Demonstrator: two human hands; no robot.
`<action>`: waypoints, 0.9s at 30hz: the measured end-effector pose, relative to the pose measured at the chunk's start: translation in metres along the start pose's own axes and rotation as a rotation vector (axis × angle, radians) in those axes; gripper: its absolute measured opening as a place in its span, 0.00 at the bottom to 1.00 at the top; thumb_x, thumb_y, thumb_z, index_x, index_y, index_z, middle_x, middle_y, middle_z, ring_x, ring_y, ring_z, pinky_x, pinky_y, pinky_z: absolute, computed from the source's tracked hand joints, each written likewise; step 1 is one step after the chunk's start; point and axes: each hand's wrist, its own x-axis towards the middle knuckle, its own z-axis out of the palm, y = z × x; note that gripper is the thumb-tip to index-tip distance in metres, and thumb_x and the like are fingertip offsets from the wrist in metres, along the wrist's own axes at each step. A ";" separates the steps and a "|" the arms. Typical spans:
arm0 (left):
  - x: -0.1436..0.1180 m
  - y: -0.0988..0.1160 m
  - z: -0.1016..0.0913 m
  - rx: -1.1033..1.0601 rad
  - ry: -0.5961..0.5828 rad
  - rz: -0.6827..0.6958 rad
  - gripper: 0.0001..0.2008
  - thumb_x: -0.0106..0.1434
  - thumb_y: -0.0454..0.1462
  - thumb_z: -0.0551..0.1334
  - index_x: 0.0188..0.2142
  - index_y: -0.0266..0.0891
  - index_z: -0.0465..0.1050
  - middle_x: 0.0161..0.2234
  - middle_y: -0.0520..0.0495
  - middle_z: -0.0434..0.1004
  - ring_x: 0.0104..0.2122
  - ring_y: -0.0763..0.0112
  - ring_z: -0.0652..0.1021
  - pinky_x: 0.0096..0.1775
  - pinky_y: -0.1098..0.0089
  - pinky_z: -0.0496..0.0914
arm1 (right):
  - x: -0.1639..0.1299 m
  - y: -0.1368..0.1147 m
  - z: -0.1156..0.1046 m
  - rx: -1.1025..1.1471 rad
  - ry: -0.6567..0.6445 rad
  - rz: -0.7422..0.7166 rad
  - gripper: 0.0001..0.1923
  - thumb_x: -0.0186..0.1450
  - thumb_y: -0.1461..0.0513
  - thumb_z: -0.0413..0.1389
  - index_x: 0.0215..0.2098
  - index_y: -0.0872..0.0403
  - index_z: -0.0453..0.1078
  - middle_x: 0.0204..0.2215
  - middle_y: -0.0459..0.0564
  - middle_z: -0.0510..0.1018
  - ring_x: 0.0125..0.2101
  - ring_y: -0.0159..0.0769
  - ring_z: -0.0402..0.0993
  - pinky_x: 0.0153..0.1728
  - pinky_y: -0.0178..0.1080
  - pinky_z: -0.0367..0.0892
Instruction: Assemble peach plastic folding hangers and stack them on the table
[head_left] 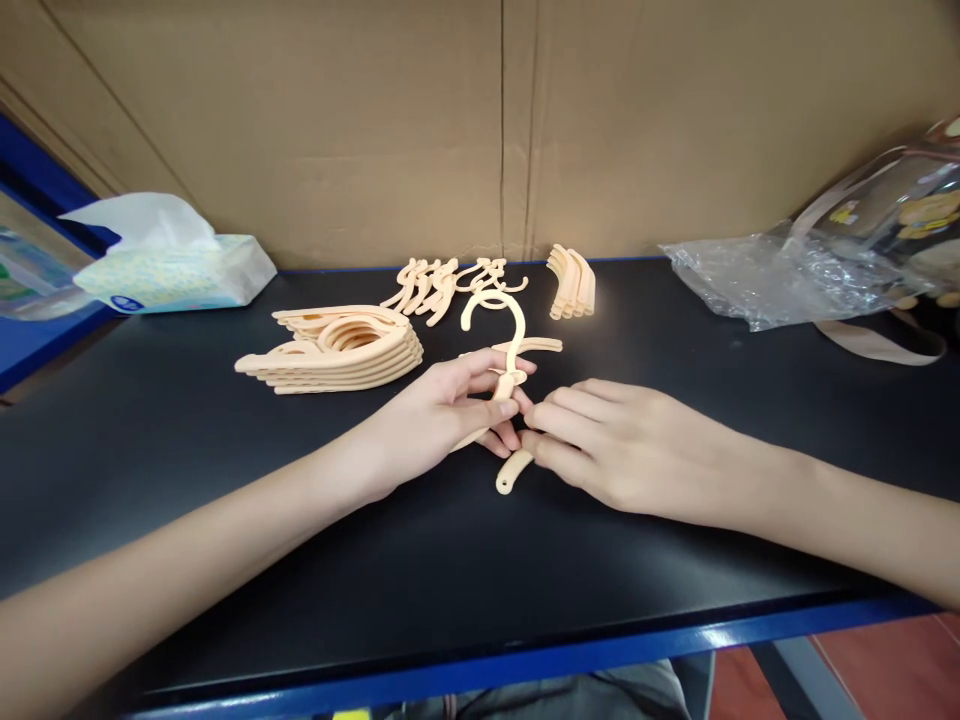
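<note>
Upright in my left hand point(450, 405) is a cream plastic hanger hook point(517, 325), pinched at its base together with a slim curved piece. My left fingers are closed round these parts. Close against them, my right hand point(611, 440) has its fingers bent and pressed together on a cream hanger arm point(515, 470). The rounded end of that arm, with a small hole, sticks out below the fingertips. Fingers hide where the parts meet. Just behind the hands lies another curved cream piece point(541, 345), partly covered by the hook.
Left of the hands sits a stack of folded cream hangers point(337, 350). Loose hooks point(431, 288) and several curved arms point(574, 283) lie at the back of the black table point(360, 590). A tissue pack point(180, 270) stands far left; a clear plastic bag point(780, 275) lies right.
</note>
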 end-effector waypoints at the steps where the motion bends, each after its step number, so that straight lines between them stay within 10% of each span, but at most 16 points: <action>1: 0.000 0.000 -0.001 -0.024 0.009 -0.009 0.15 0.63 0.30 0.56 0.50 0.36 0.64 0.32 0.51 0.70 0.27 0.78 0.74 0.34 0.72 0.74 | 0.000 -0.001 0.002 -0.019 -0.005 -0.003 0.15 0.69 0.69 0.42 0.45 0.60 0.69 0.37 0.54 0.74 0.35 0.39 0.68 0.32 0.41 0.63; 18: 0.002 -0.001 -0.006 -0.197 0.037 -0.123 0.11 0.66 0.42 0.56 0.37 0.38 0.73 0.24 0.52 0.69 0.19 0.80 0.69 0.20 0.80 0.68 | -0.004 0.012 0.012 0.232 -0.038 0.463 0.15 0.69 0.67 0.40 0.50 0.56 0.62 0.28 0.46 0.78 0.20 0.31 0.69 0.20 0.33 0.50; 27: 0.002 -0.001 -0.009 -0.233 0.071 -0.175 0.15 0.63 0.42 0.61 0.48 0.41 0.74 0.28 0.51 0.71 0.19 0.82 0.72 0.19 0.81 0.68 | -0.003 0.012 0.014 0.261 -0.081 0.488 0.20 0.71 0.53 0.41 0.31 0.54 0.67 0.22 0.45 0.77 0.19 0.30 0.68 0.20 0.34 0.43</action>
